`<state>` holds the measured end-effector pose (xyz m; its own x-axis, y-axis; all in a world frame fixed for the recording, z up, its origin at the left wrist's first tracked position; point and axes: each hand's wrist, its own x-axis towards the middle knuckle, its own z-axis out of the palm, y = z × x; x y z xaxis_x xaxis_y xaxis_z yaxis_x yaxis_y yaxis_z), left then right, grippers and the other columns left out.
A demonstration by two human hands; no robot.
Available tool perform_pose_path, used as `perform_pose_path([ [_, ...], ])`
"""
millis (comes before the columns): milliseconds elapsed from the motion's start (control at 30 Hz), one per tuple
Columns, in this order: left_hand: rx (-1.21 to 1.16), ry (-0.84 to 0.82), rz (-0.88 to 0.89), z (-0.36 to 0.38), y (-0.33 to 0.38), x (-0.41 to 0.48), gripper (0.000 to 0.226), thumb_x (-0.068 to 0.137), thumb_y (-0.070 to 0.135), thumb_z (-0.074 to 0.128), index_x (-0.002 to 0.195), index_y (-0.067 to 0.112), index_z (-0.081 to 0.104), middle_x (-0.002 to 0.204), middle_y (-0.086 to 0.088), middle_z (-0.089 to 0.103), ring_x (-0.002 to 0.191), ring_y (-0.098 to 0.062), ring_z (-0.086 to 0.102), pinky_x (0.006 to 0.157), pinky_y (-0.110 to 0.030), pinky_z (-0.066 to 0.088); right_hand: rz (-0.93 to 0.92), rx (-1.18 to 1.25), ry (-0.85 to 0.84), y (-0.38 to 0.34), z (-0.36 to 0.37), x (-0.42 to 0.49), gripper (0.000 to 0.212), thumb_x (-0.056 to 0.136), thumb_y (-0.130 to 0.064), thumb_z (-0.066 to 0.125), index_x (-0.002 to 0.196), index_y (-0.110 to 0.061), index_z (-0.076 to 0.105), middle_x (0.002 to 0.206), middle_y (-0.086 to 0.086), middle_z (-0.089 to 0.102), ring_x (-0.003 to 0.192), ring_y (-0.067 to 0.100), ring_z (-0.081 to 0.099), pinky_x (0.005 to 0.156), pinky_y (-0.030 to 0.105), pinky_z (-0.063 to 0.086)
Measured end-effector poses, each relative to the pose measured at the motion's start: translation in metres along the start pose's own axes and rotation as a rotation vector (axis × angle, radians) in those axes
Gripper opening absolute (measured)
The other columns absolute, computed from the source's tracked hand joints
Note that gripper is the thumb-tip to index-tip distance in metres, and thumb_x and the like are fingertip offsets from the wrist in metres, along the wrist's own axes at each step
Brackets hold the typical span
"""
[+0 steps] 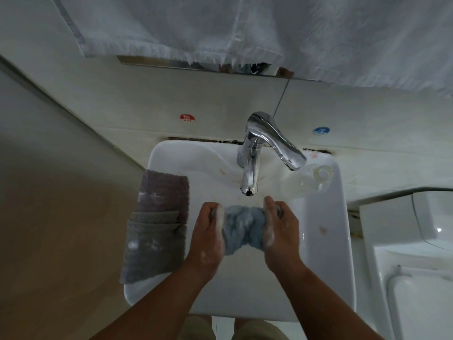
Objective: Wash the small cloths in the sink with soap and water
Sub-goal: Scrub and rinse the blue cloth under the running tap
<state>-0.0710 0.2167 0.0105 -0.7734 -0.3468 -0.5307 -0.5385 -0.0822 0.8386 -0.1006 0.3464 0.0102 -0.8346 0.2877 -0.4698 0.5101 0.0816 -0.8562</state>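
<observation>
A small light-blue cloth point(241, 228) is bunched and stretched between my two hands over the white sink point(326, 241). My left hand point(208, 234) grips its left end and my right hand point(279, 231) grips its right end; both hands carry soap foam. The chrome tap point(250, 173) ends just above the cloth, and I see no water running from it. Two grey cloths point(157, 231) lie folded over the sink's left rim, flecked with white suds.
A clear plastic bottle point(311, 179) lies on the sink's right shoulder under the tap's lever point(277, 141). A white towel point(245, 28) hangs overhead. Red and blue hot and cold stickers mark the wall. A white toilet point(411, 253) stands at the right.
</observation>
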Motion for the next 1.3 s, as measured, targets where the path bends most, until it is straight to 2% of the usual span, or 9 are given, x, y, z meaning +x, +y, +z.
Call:
perform_pose_path([
  [200, -0.018, -0.125, -0.017, 0.018, 0.014, -0.008, 0.024, 0.105, 0.033, 0.048, 0.095, 0.016, 0.061, 0.085, 0.002, 0.070, 0.075, -0.007, 0.070, 0.064, -0.026, 0.058, -0.354, -0.193, -0.096, 0.009, 0.022, -0.037, 0.024, 0.100, -0.032, 0.059, 0.081, -0.018, 0.062, 0.065, -0.006, 0.060, 0.059, 0.006, 0.059, 0.055, 0.016, 0.044],
  [333, 0.095, -0.255, 0.079, 0.025, 0.012, -0.021, 0.016, 0.105, 0.028, 0.050, 0.095, 0.019, 0.059, 0.086, -0.002, 0.068, 0.080, -0.012, 0.068, 0.072, -0.035, 0.057, -0.055, -0.113, 0.045, -0.001, 0.014, -0.001, 0.040, 0.100, -0.038, 0.057, 0.074, -0.009, 0.060, 0.066, 0.007, 0.062, 0.060, 0.013, 0.060, 0.062, 0.036, 0.046],
  [433, 0.047, -0.192, 0.061, 0.018, 0.011, -0.005, 0.016, 0.104, 0.029, 0.051, 0.096, 0.017, 0.058, 0.088, -0.003, 0.067, 0.082, -0.018, 0.068, 0.071, -0.031, 0.059, -0.180, -0.181, -0.041, -0.006, 0.026, -0.032, 0.033, 0.100, -0.037, 0.059, 0.071, -0.022, 0.058, 0.063, -0.002, 0.061, 0.059, 0.007, 0.061, 0.060, 0.030, 0.050],
  [533, 0.003, -0.196, 0.017, 0.018, 0.005, -0.003, 0.018, 0.106, 0.022, 0.046, 0.097, 0.011, 0.058, 0.087, 0.002, 0.064, 0.077, -0.003, 0.065, 0.068, -0.014, 0.052, -0.324, -0.157, -0.051, -0.008, 0.030, -0.039, 0.031, 0.099, -0.035, 0.060, 0.071, -0.022, 0.056, 0.061, -0.009, 0.057, 0.058, 0.007, 0.059, 0.056, 0.024, 0.049],
  [667, 0.030, -0.216, 0.058, 0.024, -0.004, -0.007, 0.055, 0.092, 0.067, 0.048, 0.107, 0.015, 0.059, 0.090, 0.005, 0.066, 0.086, -0.009, 0.067, 0.076, -0.021, 0.053, -0.288, -0.082, -0.074, -0.014, 0.026, -0.010, 0.036, 0.099, -0.032, 0.061, 0.069, -0.016, 0.051, 0.058, -0.008, 0.051, 0.055, 0.006, 0.051, 0.054, 0.022, 0.043],
  [767, 0.027, -0.191, 0.020, 0.022, -0.008, 0.001, 0.031, 0.101, 0.047, 0.048, 0.110, 0.019, 0.058, 0.095, 0.005, 0.067, 0.093, -0.014, 0.067, 0.080, -0.028, 0.054, -0.331, -0.035, -0.109, -0.010, 0.027, -0.020, 0.031, 0.100, -0.028, 0.061, 0.073, -0.014, 0.055, 0.062, -0.006, 0.056, 0.059, 0.007, 0.056, 0.058, 0.021, 0.047],
  [1067, 0.243, -0.064, 0.315, 0.020, 0.001, -0.004, 0.009, 0.104, 0.026, 0.050, 0.096, 0.028, 0.048, 0.084, 0.004, 0.060, 0.073, -0.007, 0.062, 0.061, -0.025, 0.053, -0.199, -0.132, -0.044, 0.000, 0.025, -0.018, 0.034, 0.099, -0.030, 0.061, 0.069, -0.018, 0.053, 0.057, -0.005, 0.055, 0.052, 0.004, 0.050, 0.053, 0.024, 0.040],
  [1167, 0.138, -0.101, 0.146, 0.017, 0.000, 0.000, 0.019, 0.102, 0.041, 0.047, 0.096, 0.024, 0.051, 0.083, 0.000, 0.063, 0.077, -0.018, 0.065, 0.069, -0.042, 0.057, -0.286, -0.190, -0.098, 0.003, 0.023, -0.035, 0.027, 0.099, -0.031, 0.061, 0.074, -0.024, 0.056, 0.062, -0.008, 0.059, 0.057, 0.004, 0.058, 0.056, 0.017, 0.044],
  [1300, 0.102, -0.221, 0.160, 0.028, 0.006, -0.033, 0.027, 0.107, 0.039, 0.040, 0.097, 0.016, 0.052, 0.083, -0.005, 0.062, 0.077, -0.024, 0.065, 0.063, -0.044, 0.057, -0.179, -0.173, 0.032, 0.000, 0.014, 0.002, 0.041, 0.097, -0.033, 0.063, 0.061, -0.023, 0.047, 0.054, -0.008, 0.049, 0.050, 0.006, 0.045, 0.058, 0.030, 0.038],
])
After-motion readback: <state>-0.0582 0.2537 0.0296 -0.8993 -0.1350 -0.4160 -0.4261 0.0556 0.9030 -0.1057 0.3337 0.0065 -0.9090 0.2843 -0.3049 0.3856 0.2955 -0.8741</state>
